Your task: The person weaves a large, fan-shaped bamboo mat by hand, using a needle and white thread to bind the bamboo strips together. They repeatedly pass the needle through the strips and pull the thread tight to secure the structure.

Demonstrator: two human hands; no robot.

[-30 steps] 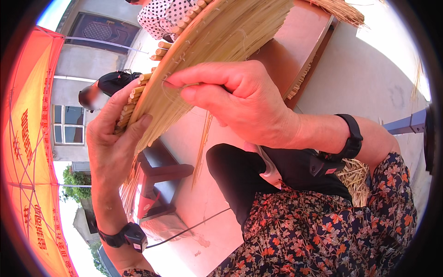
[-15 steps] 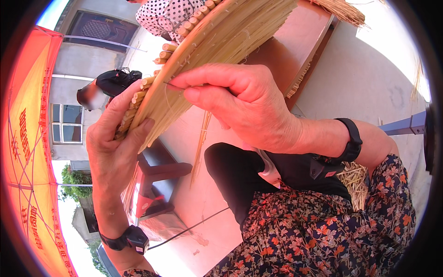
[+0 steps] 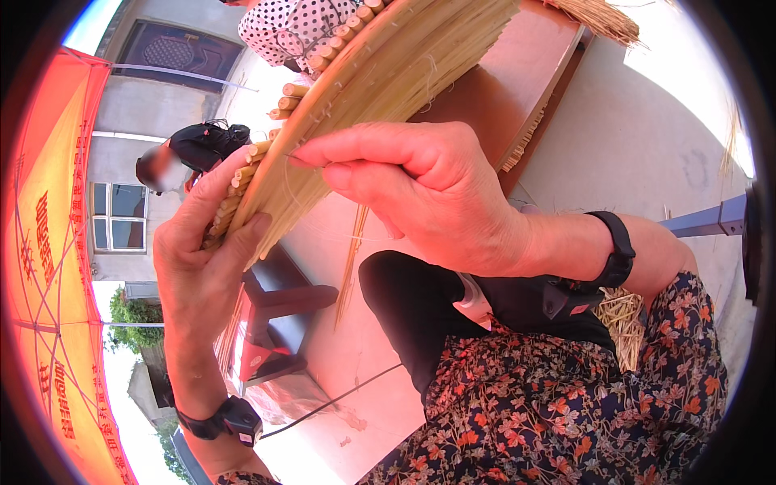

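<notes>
A curved panel of pale straw stalks [image 3: 388, 77] slants across the upper middle, edged by a smooth bent strip. Cut round stalk ends stick out in a row behind that strip. My left hand [image 3: 198, 234] is closed on the panel's lower left end, thumb in front and fingers behind. My right hand [image 3: 428, 182] has its index fingertip against the strip, thumb just below and other fingers curled. A thin dark sliver shows between finger and thumb, too small to name. Fine pale thread [image 3: 303, 198] loops down from the strip toward the curled fingers.
A brown wooden table [image 3: 517, 73] stands beyond the panel, a straw bundle [image 3: 598, 20] at its far end. Below my left hand's side is a dark red low stool [image 3: 283, 307]. Cut straw [image 3: 621, 323] lies by my leg. Two people are farther off near an orange canopy [image 3: 56, 259].
My right hand has moved slightly down, its index fingertip still at the strip. The panel has shifted a little, and more of the thread shows below my right hand.
</notes>
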